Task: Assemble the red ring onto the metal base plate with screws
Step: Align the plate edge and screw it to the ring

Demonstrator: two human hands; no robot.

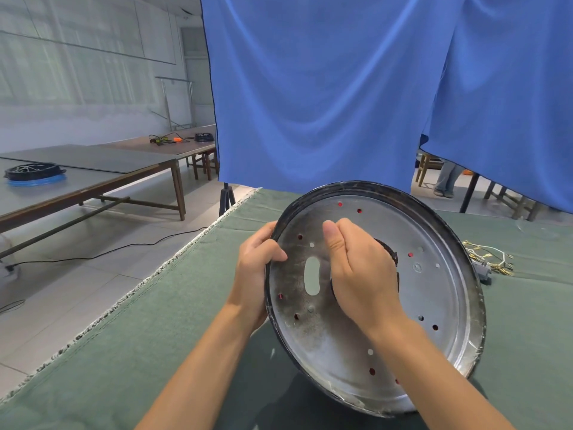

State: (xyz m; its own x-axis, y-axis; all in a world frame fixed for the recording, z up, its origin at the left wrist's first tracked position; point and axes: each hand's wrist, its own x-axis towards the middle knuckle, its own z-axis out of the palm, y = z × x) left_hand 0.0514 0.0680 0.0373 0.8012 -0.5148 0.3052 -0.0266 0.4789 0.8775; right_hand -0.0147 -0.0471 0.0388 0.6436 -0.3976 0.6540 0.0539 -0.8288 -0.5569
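While the left hand's grip (pixel 260 268) pinches the metal base plate (pixel 434 305), green cloth (pixel 155 336) covers the table.

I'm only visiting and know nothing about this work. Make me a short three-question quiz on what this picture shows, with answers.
1. True or false: the metal base plate lies flat on the green cloth.
2. Which hand grips the plate's rim: A) left hand B) right hand?
3. What colour shows through many of the plate's small holes?

Key:
1. False: it is held tilted, facing the camera.
2. A. The right hand is against the plate's face near its middle, fingers curled; what it holds is hidden.
3. Red.
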